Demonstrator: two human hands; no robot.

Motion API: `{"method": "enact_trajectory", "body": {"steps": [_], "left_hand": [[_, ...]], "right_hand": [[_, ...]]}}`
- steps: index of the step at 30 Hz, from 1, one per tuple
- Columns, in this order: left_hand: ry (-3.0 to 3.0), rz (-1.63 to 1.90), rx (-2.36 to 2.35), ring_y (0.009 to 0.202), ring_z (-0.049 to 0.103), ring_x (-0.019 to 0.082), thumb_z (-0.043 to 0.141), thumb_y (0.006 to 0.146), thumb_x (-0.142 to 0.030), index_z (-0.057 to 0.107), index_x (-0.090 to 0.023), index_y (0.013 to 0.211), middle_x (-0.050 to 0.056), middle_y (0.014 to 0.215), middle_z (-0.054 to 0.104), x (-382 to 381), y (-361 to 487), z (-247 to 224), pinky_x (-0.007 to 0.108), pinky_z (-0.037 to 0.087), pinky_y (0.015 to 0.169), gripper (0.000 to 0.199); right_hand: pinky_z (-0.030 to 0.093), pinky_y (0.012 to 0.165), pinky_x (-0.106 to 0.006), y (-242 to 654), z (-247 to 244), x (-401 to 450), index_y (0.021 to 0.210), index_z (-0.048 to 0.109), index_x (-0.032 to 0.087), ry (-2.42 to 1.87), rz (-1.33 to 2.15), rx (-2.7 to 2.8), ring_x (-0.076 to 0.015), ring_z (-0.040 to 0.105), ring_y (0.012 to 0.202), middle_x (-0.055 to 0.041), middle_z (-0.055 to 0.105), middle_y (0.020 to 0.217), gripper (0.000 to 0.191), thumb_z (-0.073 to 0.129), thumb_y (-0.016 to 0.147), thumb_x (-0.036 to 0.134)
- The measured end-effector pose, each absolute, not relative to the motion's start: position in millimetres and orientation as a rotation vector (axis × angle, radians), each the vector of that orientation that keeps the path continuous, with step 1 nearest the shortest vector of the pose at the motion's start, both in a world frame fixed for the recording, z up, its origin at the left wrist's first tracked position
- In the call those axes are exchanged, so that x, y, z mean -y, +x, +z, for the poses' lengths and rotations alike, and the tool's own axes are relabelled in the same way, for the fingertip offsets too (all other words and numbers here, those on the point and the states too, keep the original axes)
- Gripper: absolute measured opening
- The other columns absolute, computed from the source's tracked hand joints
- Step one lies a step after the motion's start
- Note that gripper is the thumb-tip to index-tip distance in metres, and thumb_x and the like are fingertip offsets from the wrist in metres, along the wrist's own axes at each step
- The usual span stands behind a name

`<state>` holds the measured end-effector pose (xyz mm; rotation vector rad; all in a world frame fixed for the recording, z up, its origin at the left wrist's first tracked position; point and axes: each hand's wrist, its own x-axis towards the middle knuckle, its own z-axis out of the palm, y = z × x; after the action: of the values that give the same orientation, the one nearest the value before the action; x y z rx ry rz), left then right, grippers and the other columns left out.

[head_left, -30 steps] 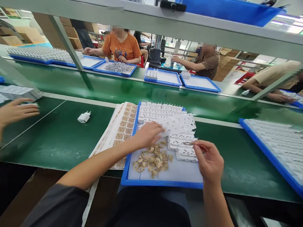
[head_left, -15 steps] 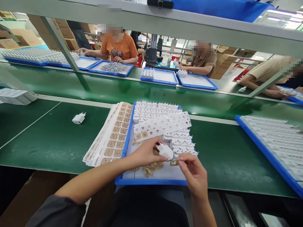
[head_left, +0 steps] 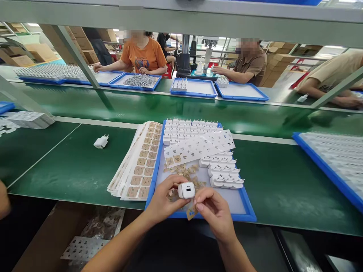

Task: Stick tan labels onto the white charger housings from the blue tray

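My left hand [head_left: 166, 200] is closed around a white USB charger plug [head_left: 186, 190], its port face turned up toward me. Just right of it, my right hand [head_left: 215, 211] pinches a small tan sticker [head_left: 191, 213] that hangs down from the fingertips. Both hands are over the near part of a blue-rimmed tray [head_left: 249, 206]. Inside the tray stand rows of white chargers [head_left: 227, 181], and a mostly used sticker sheet [head_left: 198, 147] lies across them. Loose tan scraps [head_left: 184, 172] are scattered beyond my left hand.
Left of the tray lies a stack of sticker sheets [head_left: 138, 181]. A single charger [head_left: 101, 141] sits farther left on the green bench [head_left: 65, 166]. Another filled tray [head_left: 334, 172] stands at right. Co-workers sit across, behind a metal frame [head_left: 181, 19].
The charger has turned so its port face shows, and my left hand has come nearer to me. My right hand has moved left and lower with the tan sticker. The view has shifted slightly.
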<state>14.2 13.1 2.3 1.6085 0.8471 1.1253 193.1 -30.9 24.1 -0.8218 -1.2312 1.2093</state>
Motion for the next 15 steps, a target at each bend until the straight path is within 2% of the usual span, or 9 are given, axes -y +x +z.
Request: {"method": "enact_trajectory", "body": {"steps": [3, 7, 11, 15], "left_hand": [[1.779, 1.271, -0.909, 0.114, 0.065, 0.023, 0.073, 0.084, -0.015, 0.057, -0.026, 0.119, 0.008, 0.120, 0.067, -4.8, 18.0, 0.9, 0.034, 0.056, 0.090, 0.040], [1.708, 1.176, -0.757, 0.128, 0.060, 0.025, 0.067, 0.091, -0.017, 0.051, -0.028, 0.128, 0.012, 0.136, 0.061, -0.2, 15.1, -3.4, 0.040, 0.056, 0.100, 0.043], [1.755, 1.261, -0.867, 0.113, 0.066, 0.023, 0.071, 0.089, -0.023, 0.057, -0.028, 0.131, 0.010, 0.122, 0.063, 0.4, 11.7, -5.3, 0.036, 0.060, 0.092, 0.045], [1.948, 1.406, -0.985, 0.102, 0.066, 0.020, 0.078, 0.084, -0.026, 0.065, -0.027, 0.124, 0.007, 0.110, 0.064, 2.0, 15.4, 2.4, 0.033, 0.058, 0.089, 0.041]], "right_hand": [[0.051, 0.068, -0.024, 190.1, 24.7, 32.3, 0.089, 0.068, 0.025, -0.847, 1.196, 1.254, -0.0144, 0.060, 0.074, -0.0012, 0.063, 0.081, 0.004, 0.066, 0.092, 0.023], [0.051, 0.069, -0.022, 191.1, 23.5, 31.8, 0.090, 0.069, 0.025, -0.867, 1.141, 1.229, -0.0128, 0.060, 0.074, 0.0000, 0.063, 0.081, 0.005, 0.066, 0.093, 0.022], [0.051, 0.071, -0.021, 191.5, 21.6, 30.5, 0.092, 0.069, 0.026, -0.906, 1.087, 1.171, -0.0125, 0.061, 0.078, 0.0005, 0.064, 0.084, 0.005, 0.066, 0.093, 0.021], [0.050, 0.080, -0.021, 184.6, 21.8, 29.1, 0.094, 0.068, 0.027, -1.008, 0.958, 1.105, -0.0126, 0.061, 0.086, 0.0013, 0.064, 0.088, 0.007, 0.066, 0.094, 0.020]]}}
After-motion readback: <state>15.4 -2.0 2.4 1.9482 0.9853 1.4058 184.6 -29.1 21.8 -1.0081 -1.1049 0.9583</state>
